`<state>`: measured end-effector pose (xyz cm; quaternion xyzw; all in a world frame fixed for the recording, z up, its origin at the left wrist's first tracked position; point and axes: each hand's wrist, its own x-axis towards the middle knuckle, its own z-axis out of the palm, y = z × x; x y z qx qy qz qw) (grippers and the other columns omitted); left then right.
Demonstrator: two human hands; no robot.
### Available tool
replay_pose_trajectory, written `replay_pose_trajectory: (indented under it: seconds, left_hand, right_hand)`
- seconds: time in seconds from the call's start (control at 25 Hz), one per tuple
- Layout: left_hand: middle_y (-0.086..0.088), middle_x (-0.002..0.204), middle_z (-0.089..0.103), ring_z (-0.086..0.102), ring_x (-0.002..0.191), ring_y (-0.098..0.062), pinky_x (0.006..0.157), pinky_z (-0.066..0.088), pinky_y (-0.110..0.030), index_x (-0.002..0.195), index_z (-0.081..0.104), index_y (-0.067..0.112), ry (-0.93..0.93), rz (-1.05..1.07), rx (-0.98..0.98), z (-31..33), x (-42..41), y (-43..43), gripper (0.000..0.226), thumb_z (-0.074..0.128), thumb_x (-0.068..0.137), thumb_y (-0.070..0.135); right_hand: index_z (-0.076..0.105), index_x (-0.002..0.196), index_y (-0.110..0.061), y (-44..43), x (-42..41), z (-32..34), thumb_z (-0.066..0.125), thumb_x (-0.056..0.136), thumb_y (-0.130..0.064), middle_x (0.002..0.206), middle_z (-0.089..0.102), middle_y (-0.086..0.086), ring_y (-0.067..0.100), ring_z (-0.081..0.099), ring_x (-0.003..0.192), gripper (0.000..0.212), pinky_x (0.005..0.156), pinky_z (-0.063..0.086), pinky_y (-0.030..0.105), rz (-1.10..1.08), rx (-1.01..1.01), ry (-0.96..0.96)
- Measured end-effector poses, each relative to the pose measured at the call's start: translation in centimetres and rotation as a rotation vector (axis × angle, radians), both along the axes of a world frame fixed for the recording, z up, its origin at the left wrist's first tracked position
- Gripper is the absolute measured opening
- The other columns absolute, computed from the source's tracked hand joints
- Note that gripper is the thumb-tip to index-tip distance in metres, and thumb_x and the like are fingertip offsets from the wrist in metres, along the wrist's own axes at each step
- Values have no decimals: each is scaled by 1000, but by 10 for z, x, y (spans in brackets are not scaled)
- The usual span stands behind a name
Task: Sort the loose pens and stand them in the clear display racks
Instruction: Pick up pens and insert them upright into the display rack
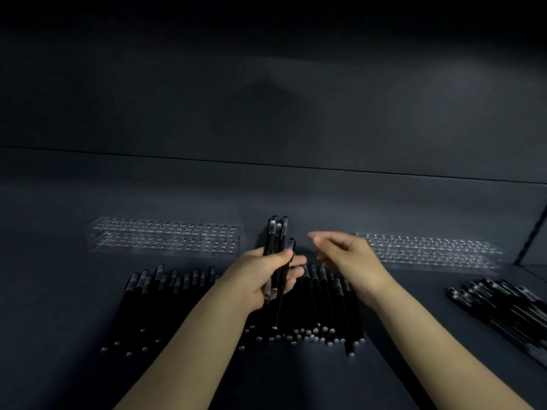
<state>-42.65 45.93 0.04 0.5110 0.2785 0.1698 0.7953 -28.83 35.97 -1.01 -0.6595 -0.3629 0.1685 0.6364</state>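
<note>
My left hand (266, 275) grips a small bundle of black pens (276, 232), held upright above the middle of the surface. My right hand (346, 255) hovers just right of the bundle, fingers loosely extended toward it and holding nothing. Under both hands lies a wide row of loose black pens (165, 303), side by side with their clear caps pointing away from me. A clear display rack (165, 236) with rows of holes stands at the back left. A second clear rack (429, 251) stands at the back right. Both racks hold no pens.
Another heap of black pens (509, 306) lies at the right edge, angled diagonally. The surface is a dark grey table (74, 365) against a dark wall. A thin dark cable or rod (532, 232) slants down at the far right.
</note>
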Motion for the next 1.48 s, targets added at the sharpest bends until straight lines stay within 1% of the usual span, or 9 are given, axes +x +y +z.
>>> replay_pose_trajectory:
  seconds: [0.2,0.4,0.6,0.68,0.8,1.04,1.16,1.32,1.48]
  left_hand:
    - [-17,92,75,69,58,-9,49,52,-17,110,63,-1,-45,-23,28,2,2,-7,19,61,94,9]
    - [-16,92,76,75,75,-20,62,61,-27,111,65,3,-61,-72,48,2,2,-10,21,63,94,16]
    - [-10,89,77,73,65,-16,49,56,-23,110,63,6,32,-38,81,0,2,-6,20,59,96,20]
    - [-9,78,76,59,45,-7,38,43,-16,104,61,2,36,0,61,-1,3,-4,19,60,96,19]
    - [-5,62,68,41,38,-4,33,31,-13,92,56,4,-4,34,20,-3,7,0,15,58,97,19]
    - [0,66,68,55,44,-4,37,42,-15,93,66,8,31,17,92,-4,6,-1,14,61,95,21]
    - [-2,74,75,56,45,-5,38,42,-14,97,67,8,44,-23,99,-3,6,-3,16,62,95,23]
    - [-7,80,75,49,42,-4,33,33,-12,100,66,9,45,-109,71,-3,7,-4,13,61,95,20]
    - [-10,88,77,60,48,-8,37,42,-15,104,66,10,50,-126,84,-5,8,-7,16,63,94,22]
  right_hand:
    - [68,103,-2,3,-4,-4,66,86,-11,81,68,5,12,60,70,19,63,45,20,159,27,240]
    - [62,88,-13,-1,-2,3,66,78,-7,71,66,-1,10,59,66,13,61,48,19,252,175,388]
    - [59,79,-17,-11,24,15,57,89,-2,70,61,-1,9,57,65,18,63,54,19,45,375,587]
    - [58,79,-15,-15,31,13,57,91,-2,67,57,-2,8,54,62,18,61,53,18,-46,263,543]
    - [59,80,-9,-12,30,2,61,89,-1,67,55,3,11,52,57,12,53,52,16,-108,-6,392]
    - [61,78,-4,-4,24,-12,71,84,-12,60,57,5,16,54,51,14,53,52,24,-209,-264,-1]
    - [65,86,1,-4,16,-7,59,94,-21,71,61,8,15,53,59,24,56,48,25,-206,-192,-9]
    - [64,106,-4,-2,5,2,52,97,-22,86,68,4,13,61,71,23,61,51,21,19,-7,199]
    - [62,105,-7,3,1,6,52,96,-10,79,67,5,6,61,59,14,58,52,16,40,200,389]
